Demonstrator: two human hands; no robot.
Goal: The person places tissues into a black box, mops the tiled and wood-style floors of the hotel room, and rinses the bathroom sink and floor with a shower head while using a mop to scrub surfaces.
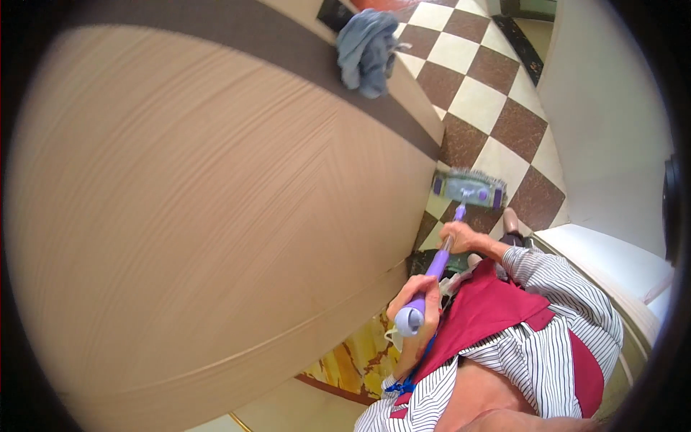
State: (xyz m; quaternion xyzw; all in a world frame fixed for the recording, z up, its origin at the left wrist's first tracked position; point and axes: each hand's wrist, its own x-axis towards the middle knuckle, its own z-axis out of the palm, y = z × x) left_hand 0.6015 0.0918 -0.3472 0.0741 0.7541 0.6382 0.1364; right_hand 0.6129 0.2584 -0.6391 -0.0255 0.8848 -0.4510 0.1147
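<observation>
A flat mop (467, 193) with a purple and silver pole lies with its fringed head on the checkered tile floor. My left hand (418, 302) is wrapped around the purple grip near the top end of the pole. Lower down, my right hand (459, 236) closes on the metal part of the pole, a little above the mop head. The mop head sits beside the corner of a wood-grain panel. A grey-blue cloth (368, 53) hangs over the dark upper edge of that panel, away from both hands.
The large wood-grain panel (216, 216) fills the left side, close to my left hand. A pale wall (604, 119) rises on the right. Brown and white tiles (478, 105) run between them. My shoe (510, 220) is just below the mop head.
</observation>
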